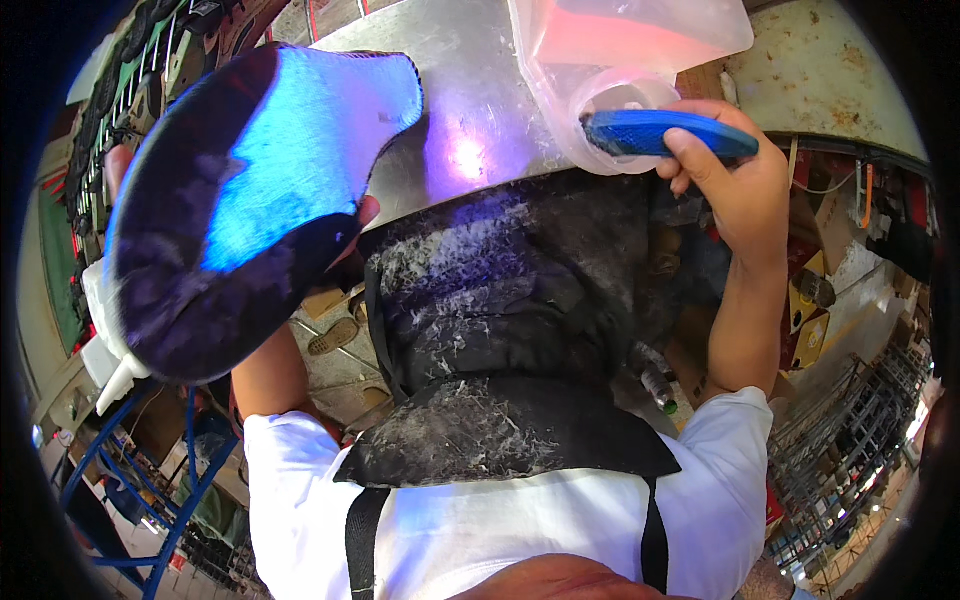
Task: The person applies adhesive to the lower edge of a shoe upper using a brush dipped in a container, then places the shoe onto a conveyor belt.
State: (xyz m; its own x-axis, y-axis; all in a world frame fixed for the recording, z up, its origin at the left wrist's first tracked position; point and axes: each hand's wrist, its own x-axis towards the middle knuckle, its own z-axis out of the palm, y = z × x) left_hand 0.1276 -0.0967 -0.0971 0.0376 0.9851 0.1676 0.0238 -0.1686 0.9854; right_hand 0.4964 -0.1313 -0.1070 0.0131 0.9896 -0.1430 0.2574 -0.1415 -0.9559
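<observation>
My left hand (368, 212) is closed round a dark shoe upper (320, 150), with its sole side facing me. Blue-violet light falls across the middle of this side, and its edges look black. Most of that hand is hidden behind the upper; only fingertips show at either side. At the upper right, my right hand (735, 165) pinches a blue-handled brush (690, 132) between thumb and fingers. The brush's dark tip lies over the mouth of a translucent round plastic cup (600, 160), which is joined to or touching a larger translucent container (640, 35).
A metal tabletop (470, 80) with a bright light spot lies ahead. Near the upper's lower left is a white pointed nozzle (122, 380). My dark apron (500, 290) carries pale fluff. Blue metal bars (180, 510) stand at left, wire racks (850, 440) at right.
</observation>
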